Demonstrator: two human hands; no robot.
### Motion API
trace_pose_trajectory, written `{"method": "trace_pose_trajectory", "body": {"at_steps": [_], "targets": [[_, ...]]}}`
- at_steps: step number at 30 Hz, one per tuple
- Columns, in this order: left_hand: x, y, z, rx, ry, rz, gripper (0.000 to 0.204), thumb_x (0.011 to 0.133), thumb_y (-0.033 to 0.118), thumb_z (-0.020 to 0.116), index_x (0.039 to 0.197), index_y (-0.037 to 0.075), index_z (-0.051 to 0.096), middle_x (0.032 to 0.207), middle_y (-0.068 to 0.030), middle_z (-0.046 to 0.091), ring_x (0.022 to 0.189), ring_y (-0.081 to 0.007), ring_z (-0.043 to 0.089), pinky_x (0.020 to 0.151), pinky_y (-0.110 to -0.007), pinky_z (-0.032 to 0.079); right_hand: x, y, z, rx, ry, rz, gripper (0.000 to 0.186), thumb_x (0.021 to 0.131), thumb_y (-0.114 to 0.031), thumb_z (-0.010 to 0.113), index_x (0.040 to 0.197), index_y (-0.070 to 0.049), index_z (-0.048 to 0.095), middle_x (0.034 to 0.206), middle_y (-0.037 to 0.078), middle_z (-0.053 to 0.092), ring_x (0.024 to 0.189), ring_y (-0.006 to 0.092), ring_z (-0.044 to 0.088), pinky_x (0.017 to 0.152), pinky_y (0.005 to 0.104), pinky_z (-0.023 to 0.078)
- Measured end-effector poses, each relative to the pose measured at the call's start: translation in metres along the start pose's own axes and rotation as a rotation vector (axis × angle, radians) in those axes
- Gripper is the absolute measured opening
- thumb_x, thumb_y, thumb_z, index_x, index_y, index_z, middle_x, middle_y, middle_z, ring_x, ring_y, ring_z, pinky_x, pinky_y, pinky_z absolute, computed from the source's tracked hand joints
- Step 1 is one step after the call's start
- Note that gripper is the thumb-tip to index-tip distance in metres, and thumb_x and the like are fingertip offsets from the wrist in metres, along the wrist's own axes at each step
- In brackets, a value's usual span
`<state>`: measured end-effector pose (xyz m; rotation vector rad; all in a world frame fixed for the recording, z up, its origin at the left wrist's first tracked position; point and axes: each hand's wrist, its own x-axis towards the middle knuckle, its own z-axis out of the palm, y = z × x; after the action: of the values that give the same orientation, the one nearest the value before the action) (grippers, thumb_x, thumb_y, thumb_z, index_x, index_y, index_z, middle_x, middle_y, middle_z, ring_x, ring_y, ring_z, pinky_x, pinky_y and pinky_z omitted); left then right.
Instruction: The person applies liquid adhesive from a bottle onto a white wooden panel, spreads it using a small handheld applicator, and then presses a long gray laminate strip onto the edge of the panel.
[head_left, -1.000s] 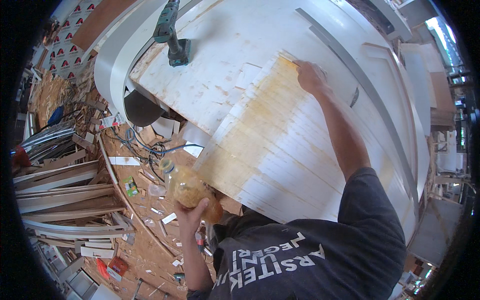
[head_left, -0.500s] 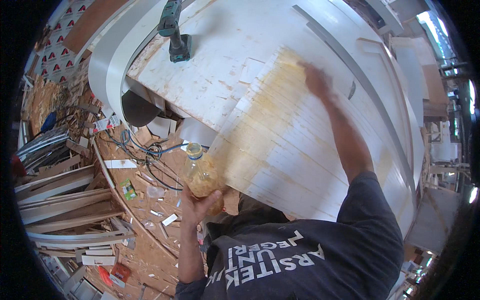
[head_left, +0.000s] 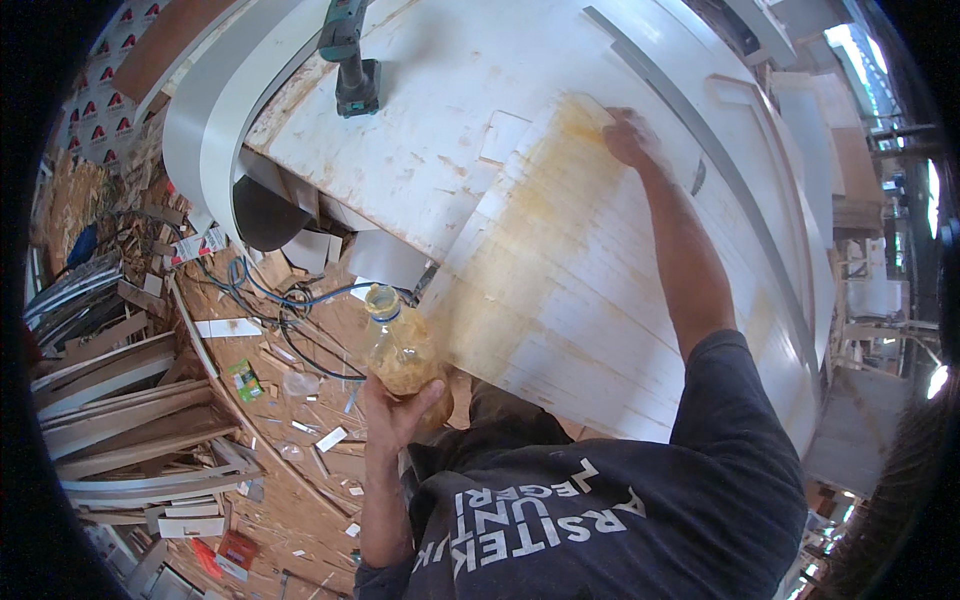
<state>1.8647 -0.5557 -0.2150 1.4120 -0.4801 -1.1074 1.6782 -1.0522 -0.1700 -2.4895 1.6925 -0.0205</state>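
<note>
My left hand (head_left: 397, 408) is wrapped round a clear plastic bottle (head_left: 402, 352), its open mouth up and a blue ring on its neck. Yellowish, glue-like stuff coats the bottle's inside. Over the far end of a white panel (head_left: 610, 370) with parallel seams is my right hand (head_left: 632, 140), curled, palm side down and partly blurred. What its fingers pinch is hidden or too small to make out. A wet yellowish layer (head_left: 540, 215) covers a broad band of the panel, running from the near left edge up to my right hand.
A teal cordless power tool (head_left: 350, 60) stands on the worktable (head_left: 440, 90) beyond the panel. A long grey strip (head_left: 690, 130) lies to the right. Curved white strips (head_left: 215, 130) rise at the left. Cables (head_left: 290, 300), offcuts and stacked boards (head_left: 130, 405) litter the floor.
My right hand has shifted slightly along the far end of the yellowish band. The bottle stays in my left hand, almost unmoved. The whole view has moved a little.
</note>
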Motion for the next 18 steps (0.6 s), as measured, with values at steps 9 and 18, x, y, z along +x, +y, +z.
{"method": "trace_pose_trajectory", "body": {"at_steps": [9, 18], "targets": [[0.011, -0.011, -0.014, -0.023, -0.123, 0.023, 0.064, 0.079, 0.007, 0.084, 0.133, 0.001, 0.05, 0.123, -0.0097, 0.065, 0.114, -0.0195, 0.063, 0.1, -0.037, 0.051, -0.099, -0.049, 0.0, 0.013, -0.103, -0.108, 0.046, 0.088, -0.028, 0.062, 0.13, -0.01, 0.066, 0.118, 0.021, 0.069, 0.113, 0.0362, 0.064, 0.097, 0.0433, 0.05], [0.018, -0.039, -0.037, -0.052, -0.177, 0.162, 0.059, 0.082, 0.005, 0.081, 0.132, 0.002, 0.051, 0.121, -0.0086, 0.066, 0.111, -0.0185, 0.064, 0.096, -0.036, 0.053, -0.278, -0.17, -0.002, 0.206, -0.245, -0.105, 0.035, 0.09, -0.014, 0.059, 0.123, -0.014, 0.069, 0.108, 0.02, 0.071, 0.099, 0.0406, 0.067, 0.088, 0.048, 0.052]]}}
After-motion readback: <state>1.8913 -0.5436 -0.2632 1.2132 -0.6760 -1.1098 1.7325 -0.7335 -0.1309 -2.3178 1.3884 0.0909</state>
